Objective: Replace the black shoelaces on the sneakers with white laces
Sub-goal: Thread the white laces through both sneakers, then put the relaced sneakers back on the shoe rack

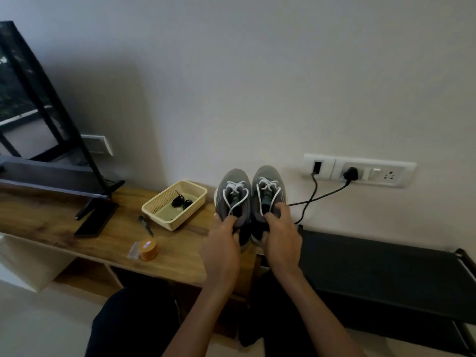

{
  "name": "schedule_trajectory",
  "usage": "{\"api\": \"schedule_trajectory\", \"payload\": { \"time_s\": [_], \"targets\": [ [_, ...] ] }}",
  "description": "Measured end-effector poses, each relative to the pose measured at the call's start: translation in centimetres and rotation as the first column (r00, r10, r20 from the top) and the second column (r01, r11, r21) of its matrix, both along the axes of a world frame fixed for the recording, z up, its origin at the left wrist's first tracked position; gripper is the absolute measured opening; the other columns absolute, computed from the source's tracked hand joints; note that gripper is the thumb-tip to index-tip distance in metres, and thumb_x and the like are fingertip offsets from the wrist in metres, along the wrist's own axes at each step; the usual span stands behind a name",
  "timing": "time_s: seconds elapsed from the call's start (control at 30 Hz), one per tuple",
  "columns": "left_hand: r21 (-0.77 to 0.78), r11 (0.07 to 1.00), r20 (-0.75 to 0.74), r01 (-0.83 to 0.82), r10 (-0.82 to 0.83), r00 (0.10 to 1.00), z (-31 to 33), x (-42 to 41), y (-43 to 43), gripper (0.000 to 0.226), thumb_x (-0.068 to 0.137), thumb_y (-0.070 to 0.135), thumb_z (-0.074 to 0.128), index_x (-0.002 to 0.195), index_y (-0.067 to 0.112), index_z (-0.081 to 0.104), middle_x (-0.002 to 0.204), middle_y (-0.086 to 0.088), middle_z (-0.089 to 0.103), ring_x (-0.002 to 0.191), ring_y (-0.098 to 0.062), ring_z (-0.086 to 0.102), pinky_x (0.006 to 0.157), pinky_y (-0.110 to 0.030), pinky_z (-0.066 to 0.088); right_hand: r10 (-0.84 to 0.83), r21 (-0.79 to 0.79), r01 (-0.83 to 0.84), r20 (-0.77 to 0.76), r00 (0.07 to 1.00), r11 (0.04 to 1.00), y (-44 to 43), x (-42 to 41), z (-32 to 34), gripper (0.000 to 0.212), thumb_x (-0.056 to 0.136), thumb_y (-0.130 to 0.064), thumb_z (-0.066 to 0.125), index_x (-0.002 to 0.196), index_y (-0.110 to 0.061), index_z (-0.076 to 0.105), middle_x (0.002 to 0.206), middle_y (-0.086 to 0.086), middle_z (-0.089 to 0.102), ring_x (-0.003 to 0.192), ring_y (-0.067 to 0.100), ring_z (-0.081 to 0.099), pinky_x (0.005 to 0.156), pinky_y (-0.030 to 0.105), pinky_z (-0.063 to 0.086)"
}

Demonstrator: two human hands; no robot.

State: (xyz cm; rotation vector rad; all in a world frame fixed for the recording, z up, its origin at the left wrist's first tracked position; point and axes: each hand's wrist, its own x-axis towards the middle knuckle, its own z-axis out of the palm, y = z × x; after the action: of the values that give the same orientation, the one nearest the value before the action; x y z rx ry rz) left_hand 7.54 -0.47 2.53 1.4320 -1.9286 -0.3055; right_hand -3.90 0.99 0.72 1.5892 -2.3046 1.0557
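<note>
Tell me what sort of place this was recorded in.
Probably a living room at home: a television stands on a wooden cabinet, a socket panel is on the wall, and a low black rack sits beside the cabinet.

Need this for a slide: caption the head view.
Left hand and right hand grip grey sneakers with white laces; black laces lie in the tray.

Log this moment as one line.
left hand grips left sneaker | right hand grips right sneaker | white laces in both | dark bundle in cream tray
</note>
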Motion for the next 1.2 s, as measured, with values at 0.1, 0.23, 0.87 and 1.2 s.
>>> {"api": "schedule_trajectory", "payload": {
  "time_s": [0.1, 0.23, 0.87, 1.2],
  "targets": [
    [-0.029, 0.997, -0.047, 0.072, -0.073, 0.996, 1.9, -4.6, 0.1, 0.021, 0.088, 0.014, 0.055, 0.105, 0.022, 0.064, 0.102, -0.001, 0.061, 0.084, -0.022, 0.062, 0.062, -0.03, 0.041, -0.091, -0.043, 0.093, 0.032, 0.995, 0.995, 1.0, -4.5, 2.1, 0.019, 0.082, -0.005, 0.056, 0.1, -0.009, 0.06, 0.122, 0.001, 0.044, 0.093, 0.027, 0.055, 0.064, 0.026, 0.034],
    [0.012, 0.982, -0.062, 0.187, -0.186, 0.981, 1.6, -11.2, 0.9, 0.024, 0.087, 0.013, 0.055, 0.108, 0.021, 0.063, 0.107, -0.004, 0.059, 0.089, -0.026, 0.061, 0.067, -0.035, 0.043, -0.214, -0.016, 0.214, 0.007, 0.977, 0.977, 3.9, -10.3, 2.7, 0.023, 0.072, 0.0, 0.062, 0.094, -0.005, 0.064, 0.13, 0.01, 0.046, 0.09, 0.032, 0.058, 0.066, 0.038, 0.049],
    [0.482, 0.852, -0.041, 0.206, -0.213, 0.976, -8.7, -20.3, 9.2, 0.035, 0.095, 0.024, 0.052, 0.128, 0.036, 0.053, 0.153, 0.002, 0.03, 0.127, -0.016, 0.047, 0.093, -0.026, 0.046, -0.392, 0.052, 0.39, 0.043, 0.919, 0.919, 13.5, -18.9, -10.5, 0.046, 0.05, 0.018, 0.07, 0.09, -0.003, 0.072, 0.118, 0.015, 0.062, 0.092, 0.033, 0.067, 0.056, 0.035, 0.054],
    [0.435, 0.875, 0.033, 0.211, -0.249, 0.968, -14.8, -24.9, 6.7, 0.023, 0.093, 0.018, 0.055, 0.114, 0.022, 0.062, 0.143, 0.001, 0.042, 0.106, -0.02, 0.061, 0.081, -0.035, 0.054, -0.421, 0.179, 0.391, 0.182, 0.889, 0.903, 11.3, -22.2, -16.0, 0.04, 0.058, 0.016, 0.067, 0.093, -0.003, 0.072, 0.119, 0.013, 0.061, 0.088, 0.032, 0.067, 0.058, 0.034, 0.052]
  ]
}}
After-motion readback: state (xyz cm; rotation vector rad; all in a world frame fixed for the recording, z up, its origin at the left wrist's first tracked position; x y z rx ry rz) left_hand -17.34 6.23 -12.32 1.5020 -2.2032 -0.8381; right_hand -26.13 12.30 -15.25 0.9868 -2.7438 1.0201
